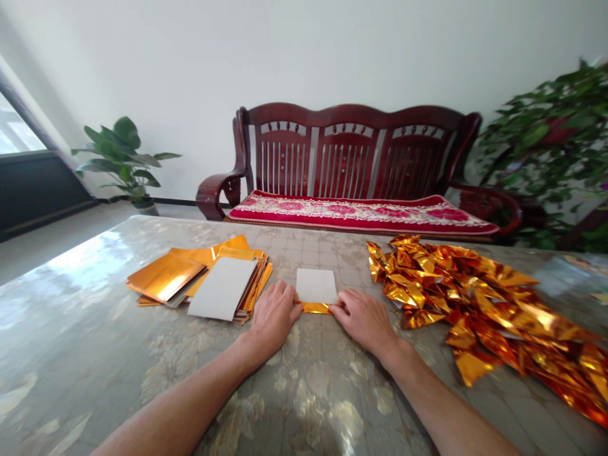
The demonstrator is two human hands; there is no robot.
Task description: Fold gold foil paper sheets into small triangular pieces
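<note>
A sheet of gold foil paper (pixel 315 285) lies white side up on the table between my hands. Its near edge is turned over, so a narrow gold strip shows there. My left hand (pixel 276 313) pinches the left end of that strip, and my right hand (pixel 363 316) pinches the right end. The fingertips hide both corners. Just left of my left hand rests a loose stack of flat foil sheets (pixel 221 288), some gold side up, one on top white side up. On the right lies a long heap of folded gold foil pieces (pixel 456 285).
The table (pixel 199 392) has a glossy, flower-patterned cover. Beyond it stands a dark red wooden bench (pixel 349 158) with a red patterned cushion (pixel 342 210). Potted plants stand at the left (pixel 126 158) and right (pixel 551 133). Clear plastic (pixel 570 278) lies at the table's right.
</note>
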